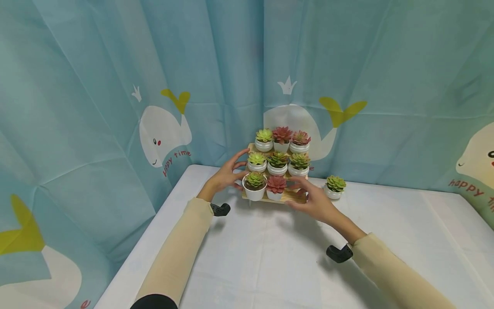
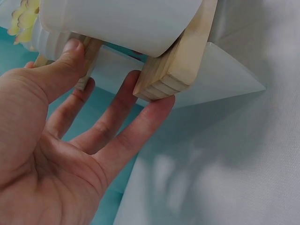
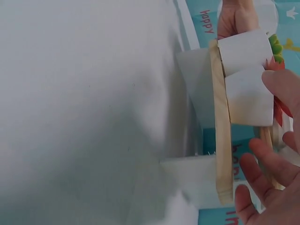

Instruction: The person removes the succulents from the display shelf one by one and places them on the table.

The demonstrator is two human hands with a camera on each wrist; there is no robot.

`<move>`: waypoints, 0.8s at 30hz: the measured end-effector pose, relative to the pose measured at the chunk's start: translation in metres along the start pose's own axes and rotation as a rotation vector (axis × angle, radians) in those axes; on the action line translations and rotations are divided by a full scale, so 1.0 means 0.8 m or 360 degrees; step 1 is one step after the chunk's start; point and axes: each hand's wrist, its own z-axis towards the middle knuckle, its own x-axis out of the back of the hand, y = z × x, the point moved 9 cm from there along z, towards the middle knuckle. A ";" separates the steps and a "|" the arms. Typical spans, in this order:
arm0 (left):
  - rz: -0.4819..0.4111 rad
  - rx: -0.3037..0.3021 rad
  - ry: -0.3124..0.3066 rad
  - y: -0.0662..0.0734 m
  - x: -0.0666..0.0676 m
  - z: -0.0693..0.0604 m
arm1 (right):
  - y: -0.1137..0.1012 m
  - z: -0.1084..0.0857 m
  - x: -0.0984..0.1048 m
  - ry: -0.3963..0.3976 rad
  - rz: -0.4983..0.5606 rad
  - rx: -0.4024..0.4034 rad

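A three-tier wooden stand (image 1: 295, 195) holds several small artificial succulents in white pots. On its lowest tier are a green succulent (image 1: 254, 180) at the left and a red succulent (image 1: 276, 184) beside it. My left hand (image 1: 225, 176) is at the stand's left side; in the left wrist view its fingertips touch a wooden plank's corner (image 2: 183, 70), and the thumb lies near a white pot. My right hand (image 1: 314, 201) is spread at the lowest tier's right end. In the right wrist view, its thumb is close to the red succulent's pot (image 3: 248, 96).
Another green potted succulent (image 1: 335, 185) stands on the white-covered table (image 1: 270, 262), right of the stand. Blue curtains (image 1: 231, 64) with printed whales hang behind and to the left. Translucent supports (image 3: 194, 176) hold the planks above the cloth.
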 end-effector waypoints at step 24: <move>0.0000 0.0023 0.0009 0.000 -0.001 -0.001 | 0.013 0.015 -0.020 0.0126 0.0038 -0.0249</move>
